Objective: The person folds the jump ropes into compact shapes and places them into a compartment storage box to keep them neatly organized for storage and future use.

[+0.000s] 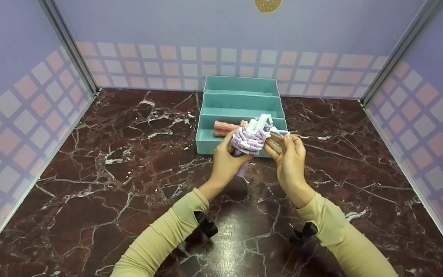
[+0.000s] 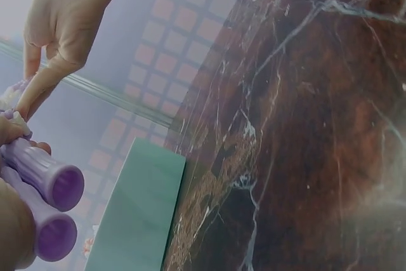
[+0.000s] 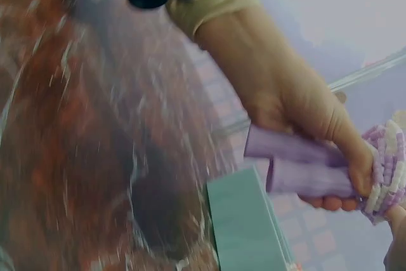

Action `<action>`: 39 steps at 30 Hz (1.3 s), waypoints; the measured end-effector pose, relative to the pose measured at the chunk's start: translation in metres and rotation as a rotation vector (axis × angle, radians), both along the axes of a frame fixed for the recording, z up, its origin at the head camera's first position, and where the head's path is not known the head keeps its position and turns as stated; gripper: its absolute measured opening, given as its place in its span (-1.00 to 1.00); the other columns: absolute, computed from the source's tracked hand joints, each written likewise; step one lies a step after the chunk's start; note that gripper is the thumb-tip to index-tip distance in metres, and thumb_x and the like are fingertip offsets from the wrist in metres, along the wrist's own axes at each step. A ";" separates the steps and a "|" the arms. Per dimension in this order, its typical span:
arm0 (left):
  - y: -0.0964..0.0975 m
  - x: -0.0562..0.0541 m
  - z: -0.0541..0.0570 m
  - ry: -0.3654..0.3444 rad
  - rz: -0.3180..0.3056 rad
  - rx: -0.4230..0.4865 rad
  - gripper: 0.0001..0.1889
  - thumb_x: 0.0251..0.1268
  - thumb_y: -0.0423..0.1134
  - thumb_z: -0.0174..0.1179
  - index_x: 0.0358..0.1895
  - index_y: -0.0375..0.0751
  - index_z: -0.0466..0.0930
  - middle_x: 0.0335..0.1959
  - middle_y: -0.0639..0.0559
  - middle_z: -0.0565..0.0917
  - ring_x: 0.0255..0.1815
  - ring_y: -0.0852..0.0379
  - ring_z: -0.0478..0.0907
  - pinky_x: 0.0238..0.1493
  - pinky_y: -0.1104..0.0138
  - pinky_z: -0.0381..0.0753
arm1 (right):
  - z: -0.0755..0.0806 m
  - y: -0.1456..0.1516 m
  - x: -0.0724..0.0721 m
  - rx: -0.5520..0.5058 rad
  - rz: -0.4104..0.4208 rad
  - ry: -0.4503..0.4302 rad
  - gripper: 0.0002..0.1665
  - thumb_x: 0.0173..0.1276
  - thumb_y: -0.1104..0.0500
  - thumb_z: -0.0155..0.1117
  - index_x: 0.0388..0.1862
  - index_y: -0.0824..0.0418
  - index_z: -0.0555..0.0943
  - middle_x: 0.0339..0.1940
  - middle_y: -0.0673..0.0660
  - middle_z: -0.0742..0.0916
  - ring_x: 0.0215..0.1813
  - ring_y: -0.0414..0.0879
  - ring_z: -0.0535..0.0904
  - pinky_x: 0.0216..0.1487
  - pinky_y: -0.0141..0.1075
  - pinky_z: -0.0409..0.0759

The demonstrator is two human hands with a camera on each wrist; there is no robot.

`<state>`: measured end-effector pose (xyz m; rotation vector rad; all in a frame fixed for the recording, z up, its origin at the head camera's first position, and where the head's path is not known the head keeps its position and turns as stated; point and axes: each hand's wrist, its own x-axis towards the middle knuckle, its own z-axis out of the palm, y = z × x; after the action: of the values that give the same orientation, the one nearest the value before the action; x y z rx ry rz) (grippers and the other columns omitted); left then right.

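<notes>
A beaded jump rope in purple and white (image 1: 247, 139) is bundled up, its white and purple segments wound round in loops. My left hand (image 1: 224, 163) grips the bundle and its two handles; the purple handles (image 3: 311, 178) stick out side by side below that hand in the right wrist view. Their hollow ends face the camera in the left wrist view. On the other side, my right hand (image 1: 291, 163) pinches a short stretch of the rope between thumb and fingers, drawn out to the right of the bundle. Both hands are raised in front of the teal box.
Behind the hands stands a teal box (image 1: 206, 147) with three compartments in a row, front to back. Pink handles (image 1: 225, 127) lie in its front compartment, partly covered by the bundle. Patterned panels (image 1: 190, 69) enclose the dark marbled table (image 1: 137, 173) at the back and both sides.
</notes>
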<state>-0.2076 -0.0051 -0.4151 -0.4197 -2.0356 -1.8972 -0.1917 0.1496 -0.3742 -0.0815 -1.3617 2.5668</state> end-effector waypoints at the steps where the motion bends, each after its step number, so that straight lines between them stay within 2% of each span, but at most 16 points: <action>1: 0.000 -0.001 0.000 -0.008 -0.003 0.007 -0.24 -0.06 -0.50 0.49 0.35 -0.34 0.48 0.20 -0.28 0.66 0.07 -0.08 0.69 0.12 0.29 0.69 | 0.000 0.000 0.000 -0.025 0.001 -0.008 -0.82 0.68 0.26 -0.28 -0.12 0.29 0.31 -0.23 0.17 0.72 -0.19 -0.06 0.78 -0.07 -0.28 0.77; 4: 0.001 -0.003 0.001 -0.040 -0.016 0.023 -0.22 -0.08 -0.53 0.47 0.37 -0.34 0.47 0.21 -0.27 0.65 0.02 -0.05 0.69 0.06 0.32 0.70 | 0.002 -0.001 -0.001 -0.066 0.010 -0.027 -0.82 0.68 0.28 -0.30 -0.11 0.31 0.30 -0.24 0.18 0.72 -0.18 -0.06 0.78 -0.05 -0.28 0.77; 7: -0.001 -0.006 0.003 -0.056 -0.034 0.021 -0.21 -0.08 -0.56 0.45 0.38 -0.33 0.47 0.23 -0.27 0.65 0.07 -0.05 0.68 0.11 0.32 0.69 | 0.002 0.003 -0.005 -0.040 0.038 -0.015 -0.83 0.68 0.28 -0.28 -0.11 0.30 0.30 -0.22 0.17 0.72 -0.17 -0.06 0.77 -0.02 -0.26 0.77; 15: -0.011 -0.014 0.013 -0.012 -0.068 -0.072 -0.26 0.00 -0.49 0.46 0.37 -0.35 0.46 0.27 -0.30 0.62 0.27 -0.12 0.61 0.28 0.23 0.62 | 0.005 0.012 -0.008 0.185 0.087 0.080 -0.86 0.70 0.21 -0.22 -0.12 0.20 0.30 -0.08 0.15 0.70 -0.05 -0.04 0.77 -0.02 -0.11 0.78; 18: -0.014 -0.016 0.017 0.009 -0.047 -0.110 -0.27 0.00 -0.44 0.50 0.34 -0.33 0.49 0.26 -0.28 0.64 0.29 -0.11 0.60 0.34 0.22 0.58 | 0.004 0.015 -0.007 0.247 0.105 0.120 -0.89 0.69 0.22 -0.19 -0.11 0.21 0.30 -0.03 0.18 0.70 0.00 -0.02 0.77 -0.01 -0.05 0.78; 23: -0.019 -0.017 0.022 0.042 -0.004 -0.192 -0.29 0.01 -0.33 0.55 0.32 -0.25 0.53 0.21 -0.21 0.69 0.23 -0.07 0.66 0.31 0.20 0.59 | 0.007 0.024 -0.006 0.364 0.113 0.143 -0.91 0.66 0.22 -0.09 -0.07 0.24 0.34 0.03 0.20 0.72 0.07 0.00 0.76 -0.03 -0.08 0.78; 28: -0.022 -0.021 0.030 0.068 0.028 -0.243 -0.33 0.02 -0.33 0.54 0.29 -0.23 0.56 0.14 -0.19 0.73 0.10 -0.05 0.72 0.24 0.17 0.64 | 0.009 0.032 -0.006 0.543 0.084 0.149 -0.75 0.64 0.25 -0.03 0.15 0.36 0.42 0.17 0.27 0.65 0.13 -0.10 0.72 0.05 -0.16 0.76; 30: -0.024 -0.023 0.034 0.084 0.042 -0.270 -0.35 0.03 -0.32 0.53 0.27 -0.22 0.57 0.12 -0.19 0.75 0.04 -0.03 0.75 0.32 0.13 0.57 | 0.008 0.036 -0.008 0.631 0.063 0.173 -0.68 0.62 0.27 0.00 0.23 0.41 0.44 0.20 0.33 0.63 0.13 -0.19 0.70 0.10 -0.23 0.73; 33: -0.027 -0.027 0.040 0.098 0.043 -0.289 -0.37 0.04 -0.32 0.52 0.27 -0.21 0.57 0.11 -0.18 0.75 -0.03 -0.01 0.78 0.27 0.15 0.62 | 0.005 0.040 -0.010 0.782 0.010 0.235 -0.66 0.59 0.30 0.05 0.24 0.43 0.51 0.18 0.37 0.67 0.11 -0.27 0.67 0.14 -0.38 0.67; 35: -0.029 -0.030 0.044 0.099 0.044 -0.294 -0.36 0.03 -0.34 0.52 0.28 -0.20 0.57 0.11 -0.17 0.75 -0.05 0.01 0.78 0.21 0.20 0.65 | 0.003 0.042 -0.011 0.889 -0.032 0.285 -0.67 0.57 0.31 0.09 0.22 0.42 0.56 0.14 0.34 0.72 0.09 -0.24 0.66 0.09 -0.49 0.62; 37: -0.032 -0.033 0.047 0.091 0.039 -0.286 -0.35 0.02 -0.37 0.51 0.28 -0.22 0.56 0.10 -0.19 0.75 -0.08 0.01 0.77 0.02 0.26 0.73 | 0.000 0.045 -0.013 0.980 -0.069 0.340 -0.67 0.55 0.32 0.12 0.22 0.39 0.59 0.13 0.31 0.74 0.09 -0.16 0.68 0.03 -0.54 0.59; 39: -0.035 -0.036 0.049 0.067 0.029 -0.282 -0.33 0.01 -0.38 0.51 0.30 -0.23 0.55 0.10 -0.19 0.74 -0.07 0.02 0.76 0.01 0.28 0.73 | -0.004 0.047 -0.015 1.062 -0.092 0.397 -0.66 0.54 0.33 0.14 0.23 0.34 0.61 0.16 0.24 0.75 0.13 -0.07 0.69 0.02 -0.54 0.59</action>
<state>-0.2435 -0.0398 -0.3659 -0.5107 -2.2579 -1.5603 -0.2067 0.1966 -0.3779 0.4930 -2.2174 1.3838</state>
